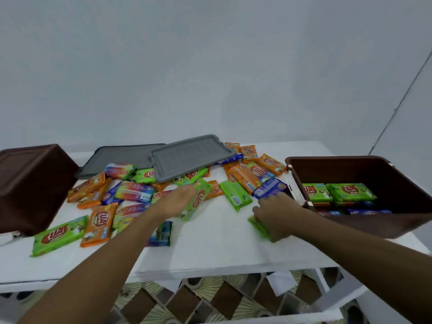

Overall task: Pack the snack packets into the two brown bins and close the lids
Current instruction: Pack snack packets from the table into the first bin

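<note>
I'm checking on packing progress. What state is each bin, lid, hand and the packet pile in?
Right brown bin: open, partly filled.
Left brown bin: no lid, inside hidden.
Grey lids: off, lying on the table.
Loose packets: scattered on the table.
Left hand: on centre green packet, grip unclear.
Right hand: grips front green packet.
</note>
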Available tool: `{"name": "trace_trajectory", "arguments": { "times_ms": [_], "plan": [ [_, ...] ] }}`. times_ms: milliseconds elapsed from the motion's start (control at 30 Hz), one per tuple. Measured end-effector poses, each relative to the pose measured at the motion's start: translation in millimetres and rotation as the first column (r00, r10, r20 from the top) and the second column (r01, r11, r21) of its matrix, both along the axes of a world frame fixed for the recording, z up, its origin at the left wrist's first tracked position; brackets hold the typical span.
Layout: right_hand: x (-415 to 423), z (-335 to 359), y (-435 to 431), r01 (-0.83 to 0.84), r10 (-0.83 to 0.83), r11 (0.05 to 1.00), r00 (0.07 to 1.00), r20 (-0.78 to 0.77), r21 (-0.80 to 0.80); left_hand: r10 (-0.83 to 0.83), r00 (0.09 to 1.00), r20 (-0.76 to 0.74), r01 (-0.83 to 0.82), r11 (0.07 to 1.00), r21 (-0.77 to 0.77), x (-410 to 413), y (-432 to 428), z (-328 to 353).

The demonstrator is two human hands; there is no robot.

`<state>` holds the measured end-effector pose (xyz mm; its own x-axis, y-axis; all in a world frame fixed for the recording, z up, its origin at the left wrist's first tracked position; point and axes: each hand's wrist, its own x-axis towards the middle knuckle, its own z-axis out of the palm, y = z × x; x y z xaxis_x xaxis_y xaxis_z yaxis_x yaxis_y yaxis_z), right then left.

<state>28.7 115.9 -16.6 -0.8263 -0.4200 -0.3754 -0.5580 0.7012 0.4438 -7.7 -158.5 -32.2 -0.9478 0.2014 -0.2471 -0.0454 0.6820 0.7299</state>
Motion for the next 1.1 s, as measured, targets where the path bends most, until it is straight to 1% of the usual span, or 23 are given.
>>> {"name": "trace_trajectory", "arguments": {
  "times_ms": [33, 67, 100, 167, 233, 300, 333, 367, 433, 467, 500, 567, 633, 700, 733, 800, 833, 867, 933, 967, 1000, 1033, 1100],
  "plan": [
    [-2.2, 5.8, -1.1, 0.079, -0.073, 0.985, 0.996, 0.041, -0.157, 0.074, 0.992, 0.107, -0.091, 0.983, 0.159, -4.2, -0.9, -2.3],
    [-4.8, 10.8, -4.7, 0.168, -0.145, 0.935, 0.985, 0.094, -0.313, 0.107, 0.974, 0.199, -0.163, 0.943, 0.289, -8.0, -2.6, -5.0],
    [-8.3, 11.9, -7.2, 0.253, -0.210, 0.855, 0.967, 0.145, -0.453, 0.112, 0.960, 0.258, -0.208, 0.899, 0.385, -7.4, -1.2, -4.6],
    [-15.5, 8.9, -11.6, 0.370, -0.289, 0.638, 0.928, 0.235, -0.675, 0.097, 0.959, 0.266, -0.206, 0.884, 0.419, -9.2, -1.1, -4.9],
    [-21.5, -0.7, -10.8, 0.458, -0.302, 0.356, 0.881, 0.364, -0.814, 0.075, 0.971, 0.227, -0.151, 0.928, 0.339, -11.2, -4.1, -7.9],
    [-23.9, -11.1, -4.0, 0.586, -0.223, 0.010, 0.791, 0.570, -0.810, 0.077, 0.977, 0.197, -0.126, 0.961, 0.248, -12.4, -8.3, -8.4],
    [-25.2, -15.8, -0.7, 0.640, -0.170, -0.121, 0.740, 0.651, -0.759, 0.090, 0.978, 0.190, -0.134, 0.964, 0.232, -13.1, -9.6, -10.1],
    [-26.1, -18.4, 0.8, 0.673, -0.125, -0.210, 0.701, 0.702, -0.709, 0.097, 0.977, 0.187, -0.139, 0.963, 0.229, -13.3, -10.3, -10.9],
    [-26.5, -21.9, 0.0, 0.688, -0.100, -0.296, 0.668, 0.738, -0.663, 0.097, 0.972, 0.215, -0.160, 0.940, 0.300, -16.0, -10.2, -12.6],
    [-26.9, -23.1, -1.8, 0.681, -0.136, -0.288, 0.667, 0.733, -0.673, 0.100, 0.971, 0.216, -0.170, 0.927, 0.335, -17.1, -9.9, -14.5],
    [-27.7, -25.0, -3.5, 0.664, -0.203, -0.238, 0.680, 0.705, -0.709, 0.117, 0.972, 0.205, -0.184, 0.918, 0.351, -18.4, -9.5, -15.0],
    [-28.6, -29.4, -6.2, 0.626, -0.317, -0.065, 0.725, 0.611, -0.777, 0.132, 0.981, 0.139, -0.176, 0.909, 0.379, -20.4, -8.1, -14.5],
    [-29.7, -31.0, -8.8, 0.621, -0.332, 0.040, 0.747, 0.576, -0.783, 0.149, 0.987, 0.060, -0.161, 0.898, 0.410, -19.1, -5.1, -13.4],
    [-27.8, -27.6, -14.0, 0.653, -0.307, 0.133, 0.743, 0.595, -0.746, 0.189, 0.982, 0.020, -0.178, 0.877, 0.445, -16.1, -3.2, -13.3],
    [-28.6, -25.5, -16.8, 0.654, -0.306, 0.241, 0.752, 0.583, -0.717, 0.205, 0.979, 0.003, -0.183, 0.869, 0.459, -15.1, -2.9, -12.7],
    [-30.1, -21.0, -22.1, 0.570, -0.310, 0.527, 0.820, 0.482, -0.630, 0.202, 0.978, -0.061, -0.160, 0.897, 0.411, -12.5, -4.2, -10.8],
    [-30.7, -18.8, -25.5, 0.499, -0.281, 0.625, 0.861, 0.424, -0.600, 0.180, 0.978, -0.109, -0.133, 0.929, 0.347, -10.9, -5.6, -8.1],
    [-32.3, -17.8, -28.2, 0.452, -0.253, 0.673, 0.884, 0.393, -0.586, 0.145, 0.976, -0.164, -0.100, 0.961, 0.256, -10.0, -8.7, -6.4],
    [-35.4, -13.6, -30.8, 0.426, -0.245, 0.681, 0.899, 0.362, -0.596, 0.035, 0.968, -0.250, -0.024, 0.999, 0.046, -11.9, -16.7, -2.7],
    [-36.1, -9.9, -31.4, 0.464, -0.269, 0.636, 0.882, 0.386, -0.616, -0.027, 0.968, -0.251, 0.015, 0.999, -0.052, -13.1, -21.5, -1.7],
    [-38.5, -8.6, -29.7, 0.531, -0.290, 0.546, 0.846, 0.448, -0.648, -0.080, 0.972, -0.223, 0.047, 0.988, -0.150, -13.0, -26.0, -0.4],
    [-37.6, -4.0, -28.1, 0.594, -0.285, 0.409, 0.804, 0.522, -0.692, -0.125, 0.975, -0.185, 0.081, 0.971, -0.226, -14.1, -30.4, -0.9],
    [-37.6, 0.4, -24.0, 0.697, -0.187, 0.134, 0.716, 0.673, -0.705, -0.185, 0.973, -0.140, 0.133, 0.939, -0.318, -14.5, -36.1, -2.3]
  ]
}}
